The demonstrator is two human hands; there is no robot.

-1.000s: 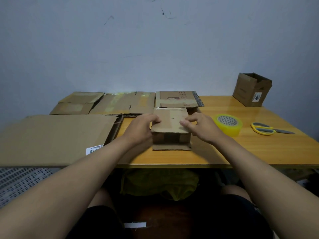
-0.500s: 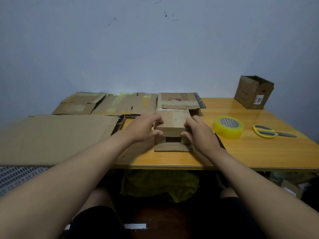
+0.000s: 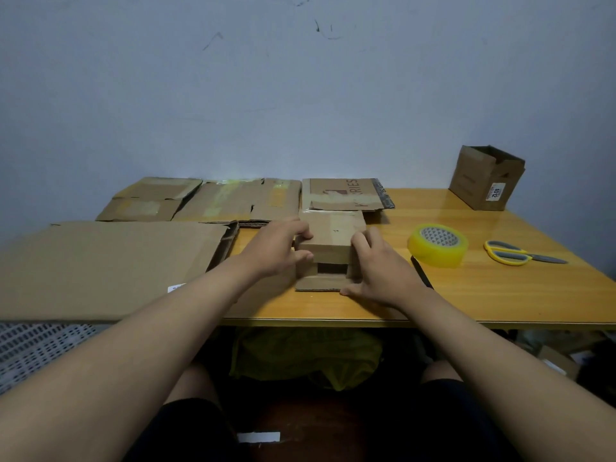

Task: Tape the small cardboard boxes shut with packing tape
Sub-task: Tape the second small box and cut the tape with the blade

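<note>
Left hand: curled round the left edge of the small box.
Right hand: fingers curled against its right side.
Near flaps: not closed (a gap is seen).
Tape roll: just right of the right hand, nearer that hand.

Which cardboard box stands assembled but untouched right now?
The open box at the table's far right corner, white label on its side. The small box is held by both hands; the other cardboard lies flattened.
</note>
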